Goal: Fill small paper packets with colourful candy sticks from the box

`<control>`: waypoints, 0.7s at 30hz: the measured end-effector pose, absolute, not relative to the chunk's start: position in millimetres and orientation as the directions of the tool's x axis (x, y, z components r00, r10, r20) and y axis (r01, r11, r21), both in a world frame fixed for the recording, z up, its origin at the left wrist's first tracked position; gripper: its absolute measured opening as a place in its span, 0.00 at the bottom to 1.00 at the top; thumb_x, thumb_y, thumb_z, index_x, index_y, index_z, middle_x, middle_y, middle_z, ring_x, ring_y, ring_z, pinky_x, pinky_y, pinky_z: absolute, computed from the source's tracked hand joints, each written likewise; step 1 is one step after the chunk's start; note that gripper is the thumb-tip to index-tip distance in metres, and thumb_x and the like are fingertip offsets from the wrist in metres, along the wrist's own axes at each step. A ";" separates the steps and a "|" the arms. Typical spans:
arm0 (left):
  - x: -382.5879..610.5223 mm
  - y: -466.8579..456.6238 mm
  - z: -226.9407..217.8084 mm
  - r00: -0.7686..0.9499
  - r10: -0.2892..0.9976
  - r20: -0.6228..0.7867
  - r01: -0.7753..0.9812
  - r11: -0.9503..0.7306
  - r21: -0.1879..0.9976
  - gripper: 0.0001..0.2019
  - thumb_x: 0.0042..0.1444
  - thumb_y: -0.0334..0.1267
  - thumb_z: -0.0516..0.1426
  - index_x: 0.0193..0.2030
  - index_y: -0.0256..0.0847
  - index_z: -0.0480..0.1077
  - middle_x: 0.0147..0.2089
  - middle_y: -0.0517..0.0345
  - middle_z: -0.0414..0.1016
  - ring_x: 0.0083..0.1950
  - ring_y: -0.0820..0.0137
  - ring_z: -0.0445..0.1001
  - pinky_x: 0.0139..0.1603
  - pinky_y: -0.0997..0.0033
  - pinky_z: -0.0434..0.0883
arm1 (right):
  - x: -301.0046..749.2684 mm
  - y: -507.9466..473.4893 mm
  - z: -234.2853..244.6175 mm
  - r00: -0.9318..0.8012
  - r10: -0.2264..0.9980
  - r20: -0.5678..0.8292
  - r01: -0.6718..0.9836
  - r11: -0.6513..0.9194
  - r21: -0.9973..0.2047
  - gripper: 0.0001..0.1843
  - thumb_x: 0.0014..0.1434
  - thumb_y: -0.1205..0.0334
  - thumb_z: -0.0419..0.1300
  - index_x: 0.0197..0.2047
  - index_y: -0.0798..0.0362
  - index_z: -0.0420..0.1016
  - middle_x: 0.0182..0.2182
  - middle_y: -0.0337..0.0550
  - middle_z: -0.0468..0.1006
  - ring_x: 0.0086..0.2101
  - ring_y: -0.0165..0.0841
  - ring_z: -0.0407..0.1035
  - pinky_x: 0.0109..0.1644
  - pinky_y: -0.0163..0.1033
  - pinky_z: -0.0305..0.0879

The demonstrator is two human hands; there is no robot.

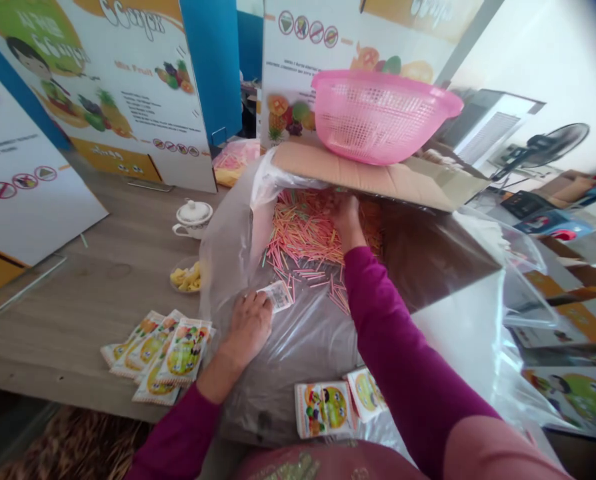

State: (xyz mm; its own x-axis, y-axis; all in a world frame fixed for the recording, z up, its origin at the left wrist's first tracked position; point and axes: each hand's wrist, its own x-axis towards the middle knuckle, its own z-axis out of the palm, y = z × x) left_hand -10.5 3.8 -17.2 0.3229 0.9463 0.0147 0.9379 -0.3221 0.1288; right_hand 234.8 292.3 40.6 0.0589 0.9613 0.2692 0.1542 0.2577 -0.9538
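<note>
My right hand (347,220) reaches into a heap of thin pink, yellow and green sticks (308,230), its fingers bunched among them. The heap lies in a clear plastic bag (298,347) lining a cardboard box, whose raised flap (358,170) stands behind it. My left hand (248,327) rests on the bag's near side. Its fingertips appear to pinch a small clear packet with a white label (278,295). Printed sachets (323,408) lie just past my right forearm.
A pink plastic basket (383,117) sits on the cardboard flap. On the wooden table (78,300) stand a white lidded cup (193,219), a dish of yellow pieces (185,277) and a pile of printed sachets (161,353). Printed display boards (128,87) stand behind.
</note>
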 end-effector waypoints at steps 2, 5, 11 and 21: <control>-10.2 0.7 -20.1 0.337 0.941 0.012 0.936 -0.337 0.100 0.16 0.65 0.25 0.56 0.51 0.40 0.82 0.53 0.42 0.85 0.58 0.50 0.79 0.60 0.50 0.75 | 243.1 257.7 28.1 0.077 0.988 0.130 0.034 0.128 -0.991 0.13 0.68 0.58 0.53 0.32 0.43 0.54 0.22 0.31 0.61 0.20 0.29 0.52 0.24 0.35 0.56; -9.7 -6.6 -24.6 0.333 0.942 0.050 0.938 -0.336 0.087 0.14 0.63 0.26 0.56 0.48 0.41 0.82 0.51 0.43 0.85 0.57 0.50 0.79 0.58 0.51 0.74 | 246.1 198.1 7.8 -0.006 0.983 -0.184 -0.267 -0.179 -0.947 0.15 0.63 0.60 0.58 0.30 0.44 0.53 0.21 0.28 0.58 0.18 0.26 0.46 0.22 0.33 0.46; -0.1 -2.5 -29.6 0.287 0.941 0.178 0.955 -0.295 0.019 0.15 0.66 0.28 0.54 0.50 0.39 0.82 0.48 0.42 0.85 0.53 0.51 0.81 0.54 0.53 0.74 | 245.4 166.4 4.3 -0.025 0.980 -0.196 -0.324 -0.194 -0.926 0.23 0.62 0.59 0.68 0.29 0.45 0.55 0.18 0.23 0.52 0.17 0.23 0.43 0.20 0.31 0.44; -3.1 -2.2 -37.0 0.270 0.946 0.178 0.945 -0.296 0.138 0.14 0.69 0.31 0.57 0.49 0.41 0.85 0.48 0.44 0.86 0.53 0.52 0.82 0.55 0.54 0.76 | 286.3 251.6 23.6 0.129 0.992 -0.002 -0.228 0.027 -0.973 0.22 0.64 0.39 0.70 0.36 0.46 0.69 0.18 0.25 0.56 0.16 0.24 0.47 0.19 0.32 0.44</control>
